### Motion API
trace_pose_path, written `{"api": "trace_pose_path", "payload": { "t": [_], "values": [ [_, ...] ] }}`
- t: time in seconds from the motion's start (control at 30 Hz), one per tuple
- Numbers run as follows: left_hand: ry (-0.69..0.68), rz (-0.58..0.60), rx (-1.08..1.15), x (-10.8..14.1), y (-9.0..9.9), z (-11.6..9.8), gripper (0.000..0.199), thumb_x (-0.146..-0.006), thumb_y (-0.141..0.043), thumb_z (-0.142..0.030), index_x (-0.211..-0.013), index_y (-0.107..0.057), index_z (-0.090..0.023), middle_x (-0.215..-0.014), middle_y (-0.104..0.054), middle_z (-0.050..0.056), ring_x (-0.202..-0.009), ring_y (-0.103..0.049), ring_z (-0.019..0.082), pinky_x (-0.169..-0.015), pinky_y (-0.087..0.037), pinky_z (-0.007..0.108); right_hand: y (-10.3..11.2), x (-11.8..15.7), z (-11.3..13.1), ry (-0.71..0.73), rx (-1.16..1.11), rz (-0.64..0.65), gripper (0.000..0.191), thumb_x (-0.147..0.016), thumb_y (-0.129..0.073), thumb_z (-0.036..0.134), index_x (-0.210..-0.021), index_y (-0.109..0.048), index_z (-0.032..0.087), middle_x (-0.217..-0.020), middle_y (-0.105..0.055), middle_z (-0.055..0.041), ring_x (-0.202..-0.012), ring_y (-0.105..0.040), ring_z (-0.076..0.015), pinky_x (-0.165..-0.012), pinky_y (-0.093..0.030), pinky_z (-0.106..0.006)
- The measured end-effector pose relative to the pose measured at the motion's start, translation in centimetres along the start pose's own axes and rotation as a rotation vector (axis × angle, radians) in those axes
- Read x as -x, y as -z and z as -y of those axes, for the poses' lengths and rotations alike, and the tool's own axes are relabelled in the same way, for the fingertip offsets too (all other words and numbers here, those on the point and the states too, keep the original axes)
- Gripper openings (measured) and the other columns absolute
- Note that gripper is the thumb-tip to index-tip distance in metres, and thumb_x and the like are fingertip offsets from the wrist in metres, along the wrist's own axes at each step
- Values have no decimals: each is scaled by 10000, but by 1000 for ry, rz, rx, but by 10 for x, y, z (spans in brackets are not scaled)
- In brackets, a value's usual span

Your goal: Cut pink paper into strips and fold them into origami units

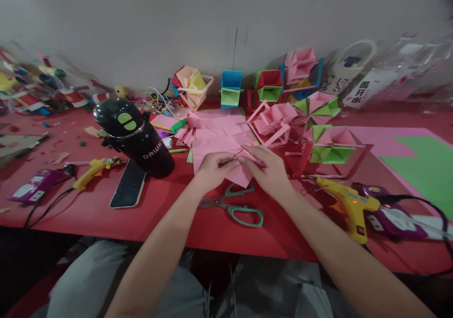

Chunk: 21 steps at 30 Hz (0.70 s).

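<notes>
My left hand (pixel 215 169) and my right hand (pixel 265 167) meet over the red table, fingertips pinched together on a piece of pink paper (pixel 243 174). One pointed corner of that paper hangs toward me, and my fingers hide part of it. More pink paper sheets (pixel 219 131) lie behind my hands. Just below them rest scissors (pixel 244 214) with green handles, blades pointing left and spread apart. Folded pink paper shapes (pixel 272 120) with strip frames stand a little beyond my right hand.
A black bottle (pixel 138 143) stands left, beside a phone (pixel 129 186) and a yellow glue gun (pixel 95 171). Another yellow glue gun (pixel 348 205) lies right, over a purple power strip (pixel 396 214). Paper wheels line the wall. Green paper (pixel 421 167) and plastic bottles (pixel 375 82) are at right.
</notes>
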<state>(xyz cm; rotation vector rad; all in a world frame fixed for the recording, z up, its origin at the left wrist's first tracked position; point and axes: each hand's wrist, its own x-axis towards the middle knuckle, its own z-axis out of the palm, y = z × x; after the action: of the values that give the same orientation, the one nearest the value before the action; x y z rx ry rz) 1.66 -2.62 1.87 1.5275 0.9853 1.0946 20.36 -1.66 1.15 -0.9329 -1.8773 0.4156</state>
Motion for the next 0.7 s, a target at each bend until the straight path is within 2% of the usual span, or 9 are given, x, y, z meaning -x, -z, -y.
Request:
{"api": "trace_pose_path", "payload": {
  "t": [0.1,0.2,0.27,0.37,0.5,0.7],
  "values": [
    [2,-4,-32,0,1,0,215,-865,-679,-338,-918,-768,-150,-929,-770,48,-874,-675,176,-845,-516,287,1,-1,2,-4,-9,2,316,-933,-663,376,-1216,-724,248,-1018,-726,-83,-945,-672,-243,-869,-553,-404],
    [-10,12,-95,1,2,-1,209,-880,-658,-320,-931,-779,-157,-936,-774,45,-884,-675,181,-843,-517,284,5,-4,7,-39,-62,80,222,-942,-646,385,-1067,-751,235,-970,-730,-68,-914,-667,-231,-852,-540,-384],
    [-16,35,-134,2,2,-2,210,-881,-657,-320,-920,-783,-157,-923,-769,42,-872,-670,185,-827,-517,284,8,-6,11,-87,-126,142,220,-959,-609,391,-943,-747,222,-889,-723,-48,-839,-660,-209,-790,-532,-353],
    [-10,58,-174,2,3,-2,214,-878,-654,-329,-858,-776,-155,-850,-744,36,-808,-647,179,-766,-506,279,10,-9,13,-188,-232,139,257,-931,-627,420,-826,-719,204,-769,-693,-26,-727,-627,-182,-687,-508,-320],
    [3,68,-183,3,3,-2,206,-869,-646,-316,-817,-761,-153,-791,-709,30,-748,-611,163,-715,-477,272,9,-8,8,-272,-369,93,230,-848,-717,422,-808,-712,196,-749,-691,-17,-702,-610,-169,-658,-501,-307],
    [-8,68,-164,2,3,-2,207,-860,-643,-312,-770,-729,-146,-737,-653,17,-710,-563,140,-683,-447,250,7,-8,8,-279,-393,69,180,-835,-724,367,-794,-714,192,-745,-689,-17,-695,-601,-163,-659,-489,-308]
  ]
}}
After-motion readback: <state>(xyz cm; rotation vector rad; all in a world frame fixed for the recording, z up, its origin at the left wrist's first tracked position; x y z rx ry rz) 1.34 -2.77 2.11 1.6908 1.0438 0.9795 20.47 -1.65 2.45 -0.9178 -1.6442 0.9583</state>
